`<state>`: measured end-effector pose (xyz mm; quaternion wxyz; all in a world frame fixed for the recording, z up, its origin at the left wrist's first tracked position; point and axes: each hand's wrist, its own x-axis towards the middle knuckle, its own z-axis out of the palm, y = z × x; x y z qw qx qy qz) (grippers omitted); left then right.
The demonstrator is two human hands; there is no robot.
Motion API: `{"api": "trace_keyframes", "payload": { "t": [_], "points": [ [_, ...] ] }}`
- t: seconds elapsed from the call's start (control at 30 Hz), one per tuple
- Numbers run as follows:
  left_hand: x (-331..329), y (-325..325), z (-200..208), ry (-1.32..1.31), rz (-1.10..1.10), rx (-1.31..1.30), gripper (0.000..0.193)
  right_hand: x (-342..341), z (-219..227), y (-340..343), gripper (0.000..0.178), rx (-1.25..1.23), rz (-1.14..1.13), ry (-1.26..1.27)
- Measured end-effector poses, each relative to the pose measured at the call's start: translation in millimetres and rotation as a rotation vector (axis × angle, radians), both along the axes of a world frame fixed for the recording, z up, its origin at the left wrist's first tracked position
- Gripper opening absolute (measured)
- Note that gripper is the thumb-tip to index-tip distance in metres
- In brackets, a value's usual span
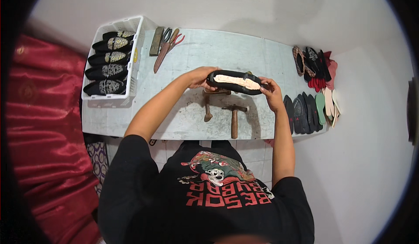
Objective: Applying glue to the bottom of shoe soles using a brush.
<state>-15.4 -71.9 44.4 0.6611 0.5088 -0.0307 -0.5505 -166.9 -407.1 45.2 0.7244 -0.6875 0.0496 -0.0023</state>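
Note:
Above the middle of the table, a black shoe upper is held sideways between my two hands. A pale, cream-coloured strip runs along the side that faces up. My left hand closes round its left end, thumb and fingers on the rim. At the other end my right hand pinches the black edge. Under the shoe lies one hammer, its head partly hidden by the shoe. Another hammer rests to its right, handle toward me.
A white plastic basket at the left holds several black shoes with patterned fronts. Beside it lie a whetstone-like block, a brown-sheathed tool and red-handled pliers. Dark soles, a green sole and finished-looking shoes line the right edge.

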Motion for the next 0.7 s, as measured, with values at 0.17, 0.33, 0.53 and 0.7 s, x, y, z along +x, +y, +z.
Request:
{"api": "trace_keyframes", "payload": {
  "t": [0.17, 0.33, 0.53, 0.7],
  "points": [
    [-16, 12, -19, 0.016, 0.083, 0.119, 0.05, 19, -29, 8, 0.031, 0.125, -0.224, 0.191],
    [-32, 30, -18, -0.154, 0.182, 0.203, 0.058, 31, -38, 37, 0.034, 0.165, -0.272, 0.288],
    [-26, 133, -108, 0.166, 0.471, 0.113, 0.056, 36, -44, 113, 0.045, 0.179, 0.146, 0.491],
    [-65, 126, -116, 0.206, 0.768, -0.088, 0.067, 42, -51, 125, 0.042, 0.267, 0.095, 0.439]
  ]
}}
